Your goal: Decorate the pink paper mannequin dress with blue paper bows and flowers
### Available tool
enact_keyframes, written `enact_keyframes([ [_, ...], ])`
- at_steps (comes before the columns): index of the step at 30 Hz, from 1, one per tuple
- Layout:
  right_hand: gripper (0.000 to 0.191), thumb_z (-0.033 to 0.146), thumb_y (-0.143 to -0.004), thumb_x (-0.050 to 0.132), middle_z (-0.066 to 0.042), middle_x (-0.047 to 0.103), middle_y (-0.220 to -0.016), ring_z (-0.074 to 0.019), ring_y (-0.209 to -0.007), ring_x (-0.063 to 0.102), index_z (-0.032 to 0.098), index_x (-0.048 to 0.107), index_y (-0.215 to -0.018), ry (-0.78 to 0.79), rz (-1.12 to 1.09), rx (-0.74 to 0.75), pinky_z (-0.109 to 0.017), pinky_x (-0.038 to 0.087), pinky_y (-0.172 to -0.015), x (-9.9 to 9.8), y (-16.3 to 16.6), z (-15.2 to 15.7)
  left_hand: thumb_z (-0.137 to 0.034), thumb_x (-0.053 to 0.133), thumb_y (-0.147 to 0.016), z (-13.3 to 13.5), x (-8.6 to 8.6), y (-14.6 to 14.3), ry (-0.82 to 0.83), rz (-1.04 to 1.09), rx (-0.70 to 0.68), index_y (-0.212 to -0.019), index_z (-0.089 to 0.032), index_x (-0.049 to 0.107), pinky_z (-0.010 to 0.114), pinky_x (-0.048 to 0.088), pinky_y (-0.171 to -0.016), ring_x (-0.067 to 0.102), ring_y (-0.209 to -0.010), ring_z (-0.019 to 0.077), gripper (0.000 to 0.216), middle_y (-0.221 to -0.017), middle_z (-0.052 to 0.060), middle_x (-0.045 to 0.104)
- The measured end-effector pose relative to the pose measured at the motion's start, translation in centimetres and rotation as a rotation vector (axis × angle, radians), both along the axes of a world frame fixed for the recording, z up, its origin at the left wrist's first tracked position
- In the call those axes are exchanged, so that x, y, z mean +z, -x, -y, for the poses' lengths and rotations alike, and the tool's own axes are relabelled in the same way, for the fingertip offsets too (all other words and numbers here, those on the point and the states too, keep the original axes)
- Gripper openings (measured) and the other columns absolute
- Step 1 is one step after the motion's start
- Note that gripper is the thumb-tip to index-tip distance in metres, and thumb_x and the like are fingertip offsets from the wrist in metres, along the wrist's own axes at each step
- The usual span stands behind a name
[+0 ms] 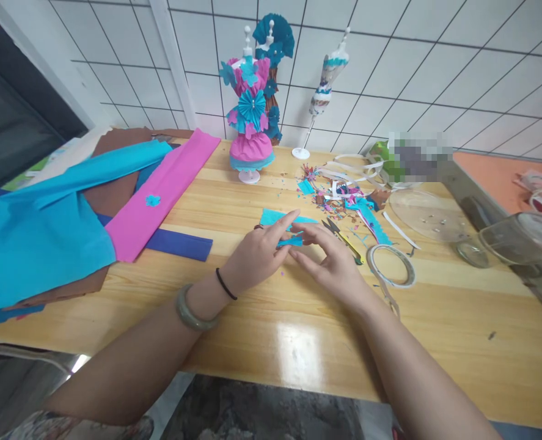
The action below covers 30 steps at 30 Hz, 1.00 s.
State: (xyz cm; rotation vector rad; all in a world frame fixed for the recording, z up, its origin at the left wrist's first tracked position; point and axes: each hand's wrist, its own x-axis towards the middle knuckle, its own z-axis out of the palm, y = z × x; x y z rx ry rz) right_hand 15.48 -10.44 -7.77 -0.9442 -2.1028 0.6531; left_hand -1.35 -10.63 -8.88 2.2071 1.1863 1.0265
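Over the middle of the table, my left hand [260, 255] holds a small piece of folded turquoise crepe paper [291, 241] near the fingertips, partly hidden by the fingers. Facing it from the right is my right hand [332, 263], its thumb and fingers curved but apart around the paper's right end. Whether they touch the paper I cannot tell. A flat turquoise crepe paper strip [273, 216] lies just behind both hands. Beside my right hand are yellow-handled thread snips [344, 239] and a roll of tape [392, 266].
Folded crepe paper sheets [51, 238] cover the left side, with a pink one [161, 198] on top. Decorated mannequin stands [251, 150] line the tiled wall. Paper scraps [335, 192] are heaped behind the snips. At right, a clear jar [522, 238] lies beside a round clear lid [429, 217].
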Motion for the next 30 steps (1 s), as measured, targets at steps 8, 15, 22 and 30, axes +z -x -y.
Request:
enact_keyframes([
  [8, 0.030, 0.017, -0.081, 0.052, -0.005, 0.064, -0.094, -0.0158, -0.080, 0.059, 0.022, 0.055, -0.111, -0.072, -0.044, -0.096, -0.033, 0.048, -0.078, -0.6, -0.7, -0.5, -0.020, 0.053, -0.077, 0.1, 0.3, -0.3, 0.160, 0.190, -0.014, -0.131, -0.020, 0.033, 0.024, 0.044, -0.073, 0.058, -0.076, 0.0131, 0.057, -0.091, 0.004, 0.064],
  [15, 0.027, 0.017, -0.080, 0.054, -0.005, 0.066, -0.093, -0.0161, -0.079, 0.060, 0.023, 0.058, -0.106, -0.181, -0.021, -0.172, -0.033, 0.048, -0.077, -0.4, -0.7, -0.5, -0.027, 0.059, -0.074, -0.6, 0.3, -0.2, 0.519, 0.603, -0.043, -0.090, -0.013, 0.052, 0.021, 0.044, -0.061, 0.055, -0.066, 0.0093, 0.022, -0.076, 0.002, 0.058],
  [22, 0.023, 0.017, -0.080, 0.055, -0.005, 0.066, -0.094, -0.0159, -0.077, 0.060, 0.023, 0.060, -0.102, -0.239, -0.020, -0.136, -0.032, 0.050, -0.073, -1.1, -1.0, -1.0, -0.016, 0.063, -0.067, -0.9, 0.5, -0.2, 0.558, 0.696, 0.001, -0.085, -0.013, 0.054, 0.020, 0.043, -0.061, 0.052, -0.064, 0.0071, 0.020, -0.073, -0.001, 0.054],
  [30, 0.029, 0.018, -0.080, 0.056, -0.006, 0.065, -0.091, -0.0175, -0.081, 0.059, 0.022, 0.057, -0.108, -0.236, 0.009, -0.104, -0.033, 0.049, -0.072, -1.3, -0.8, -1.1, -0.013, 0.061, -0.068, -0.9, 0.1, -0.5, 0.496, 0.691, -0.036, -0.089, -0.013, 0.055, 0.020, 0.043, -0.066, 0.052, -0.069, 0.0075, 0.022, -0.076, -0.001, 0.056],
])
